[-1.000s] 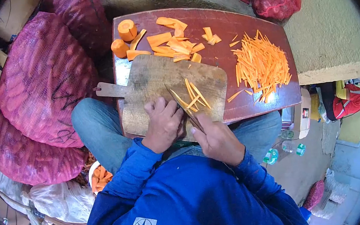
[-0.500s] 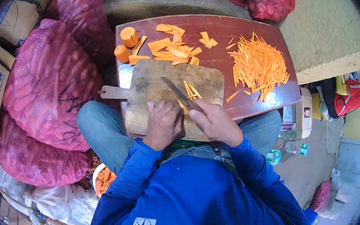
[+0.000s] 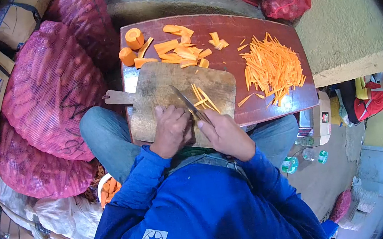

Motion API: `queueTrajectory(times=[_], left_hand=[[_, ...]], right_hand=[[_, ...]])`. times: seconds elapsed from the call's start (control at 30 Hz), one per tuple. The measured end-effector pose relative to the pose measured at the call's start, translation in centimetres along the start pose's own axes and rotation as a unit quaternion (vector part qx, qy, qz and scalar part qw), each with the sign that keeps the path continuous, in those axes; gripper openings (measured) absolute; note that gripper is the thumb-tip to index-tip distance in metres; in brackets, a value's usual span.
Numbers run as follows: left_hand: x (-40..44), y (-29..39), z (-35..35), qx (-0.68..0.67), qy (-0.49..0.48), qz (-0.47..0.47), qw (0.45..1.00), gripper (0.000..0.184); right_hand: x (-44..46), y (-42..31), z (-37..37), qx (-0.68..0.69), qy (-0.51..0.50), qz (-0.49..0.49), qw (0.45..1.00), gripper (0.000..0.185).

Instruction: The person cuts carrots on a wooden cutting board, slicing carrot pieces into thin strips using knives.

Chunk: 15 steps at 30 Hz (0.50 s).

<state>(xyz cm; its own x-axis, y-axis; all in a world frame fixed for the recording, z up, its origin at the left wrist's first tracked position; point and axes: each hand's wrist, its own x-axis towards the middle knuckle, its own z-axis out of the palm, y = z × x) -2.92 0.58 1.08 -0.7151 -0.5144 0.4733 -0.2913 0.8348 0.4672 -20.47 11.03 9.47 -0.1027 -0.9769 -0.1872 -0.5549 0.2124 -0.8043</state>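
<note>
My right hand (image 3: 229,135) is closed around the handle of a kitchen knife (image 3: 183,97), whose blade points up and left over a wooden cutting board (image 3: 155,86). Thin carrot strips (image 3: 204,97) lie on the board just right of the blade. To the left of the knife, my left hand (image 3: 172,127) presses on the board with its fingers curled; whatever is under them is hidden. Behind the board are flat carrot slices (image 3: 184,50) and two thick carrot chunks (image 3: 134,38). A large heap of carrot sticks (image 3: 273,66) lies to the right.
The board rests on a dark red table (image 3: 232,22) across my lap. Mesh sacks of carrots (image 3: 53,92) stand at the left, above a white bucket (image 3: 100,194) of carrots. Plastic bottles (image 3: 290,165) stand on the floor at right. A person in red (image 3: 371,103) is at far right.
My right hand and the knife have shifted slightly left and down, closer to my left hand. More carrot strips now show spread beside the blade.
</note>
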Motion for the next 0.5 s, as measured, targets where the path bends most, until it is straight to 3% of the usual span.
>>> queueTrajectory(times=[0.13,0.33,0.4,0.5], left_hand=[[0.2,-0.2,0.2,-0.007,0.032,0.002,0.999,0.02],[0.2,-0.1,0.0,-0.011,0.02,0.001,1.0,0.02],[0.2,-0.1,-0.1,-0.017,0.027,0.003,0.999,0.02],[0.5,0.0,-0.3,-0.005,0.01,0.002,1.0,0.021]], right_hand=[[0.2,-0.3,-0.1,0.02,-0.004,-0.019,1.0,0.029],[-2.1,-0.1,0.3,0.03,-0.008,0.045,0.999,0.033],[-1.6,1.1,1.6,0.005,0.064,-0.05,0.997,0.028],[0.2,1.1,1.3,-0.039,0.028,-0.039,0.998,0.03]])
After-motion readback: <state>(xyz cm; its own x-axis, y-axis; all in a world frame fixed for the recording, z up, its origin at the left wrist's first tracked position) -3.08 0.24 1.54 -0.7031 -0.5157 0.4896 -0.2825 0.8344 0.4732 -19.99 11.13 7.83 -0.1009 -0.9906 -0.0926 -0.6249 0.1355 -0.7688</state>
